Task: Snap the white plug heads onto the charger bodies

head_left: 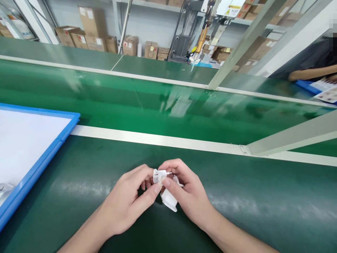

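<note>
Holding white plastic pieces (pixel 169 200) | both hands (pixel 129 196) | yellow label (pixel 235 6): print unreadable

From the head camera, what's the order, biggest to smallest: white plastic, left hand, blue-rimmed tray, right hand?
Largest to smallest:
1. Blue-rimmed tray, even cut off by the picture's edge
2. Left hand and right hand, too alike to rank
3. White plastic

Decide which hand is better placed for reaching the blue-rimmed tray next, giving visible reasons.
Probably the left hand: it is nearer the blue-rimmed tray, which lies on that side. The right hand is farther across, and both hands are on the white parts.
</note>
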`<state>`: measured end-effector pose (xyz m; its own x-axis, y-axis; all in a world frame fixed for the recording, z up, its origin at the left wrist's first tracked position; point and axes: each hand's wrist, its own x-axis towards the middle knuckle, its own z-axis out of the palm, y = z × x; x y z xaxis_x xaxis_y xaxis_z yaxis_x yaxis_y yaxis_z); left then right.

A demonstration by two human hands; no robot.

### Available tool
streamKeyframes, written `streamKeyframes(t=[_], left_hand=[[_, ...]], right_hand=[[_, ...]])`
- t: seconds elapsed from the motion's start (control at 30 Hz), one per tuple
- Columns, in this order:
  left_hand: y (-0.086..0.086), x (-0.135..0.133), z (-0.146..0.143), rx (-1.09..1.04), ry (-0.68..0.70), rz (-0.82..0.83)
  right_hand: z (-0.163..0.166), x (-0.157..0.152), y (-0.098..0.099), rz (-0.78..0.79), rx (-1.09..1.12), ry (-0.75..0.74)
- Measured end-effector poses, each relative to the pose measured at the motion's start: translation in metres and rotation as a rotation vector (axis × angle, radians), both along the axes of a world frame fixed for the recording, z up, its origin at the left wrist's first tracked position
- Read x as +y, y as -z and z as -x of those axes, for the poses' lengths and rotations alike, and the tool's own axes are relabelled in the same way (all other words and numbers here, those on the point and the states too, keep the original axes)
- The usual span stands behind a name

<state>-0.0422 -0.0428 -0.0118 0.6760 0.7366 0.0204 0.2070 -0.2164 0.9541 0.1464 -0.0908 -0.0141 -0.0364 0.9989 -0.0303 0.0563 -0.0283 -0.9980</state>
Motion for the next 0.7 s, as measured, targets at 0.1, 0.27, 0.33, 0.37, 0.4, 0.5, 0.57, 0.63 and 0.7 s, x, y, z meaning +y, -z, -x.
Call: streamKeyframes(t=[0.1, 0.27, 0.33, 0.37, 0.4, 0.5, 0.57, 0.63, 0.7], left_hand=[[-0.0003, -0.0006, 0.0006, 0.002, 0.005, 0.008], [-0.0004, -0.0010, -0.0007, 0.012, 0.004, 0.007], [0.0001, -0.0013, -0.0016, 0.010, -0.016, 0.023], [0.0004, -0.0016, -0.0020, 0.004, -0.033, 0.036], [0.0008, -0.0020, -0.0022, -0.003, -0.052, 0.046], [0.0013, -0.0034, -0.0021, -0.016, -0.073, 0.042], [0.0013, -0.0037, -0.0015, -0.023, -0.071, 0.018], [0.0010, -0.0030, -0.0011, -0.029, -0.078, -0.003], [0.0003, -0.0018, -0.0008, -0.031, -0.086, -0.012]], right_hand=[[0.0009, -0.0010, -0.0017, -0.026, -0.024, -0.019], [0.0000, -0.0007, -0.0008, -0.028, 0.003, -0.005], [-0.0001, -0.0005, 0.0000, -0.005, 0.017, 0.010], [-0.0001, -0.0005, 0.0005, 0.011, 0.026, 0.020], [0.0001, -0.0005, 0.0010, 0.027, 0.035, 0.030], [0.0007, -0.0007, 0.0020, 0.043, 0.057, 0.051], [0.0012, -0.0006, 0.0022, 0.034, 0.066, 0.058], [0.0017, -0.0003, 0.0018, 0.031, 0.087, 0.062], [0.0021, 0.0002, 0.0012, 0.043, 0.117, 0.065]])
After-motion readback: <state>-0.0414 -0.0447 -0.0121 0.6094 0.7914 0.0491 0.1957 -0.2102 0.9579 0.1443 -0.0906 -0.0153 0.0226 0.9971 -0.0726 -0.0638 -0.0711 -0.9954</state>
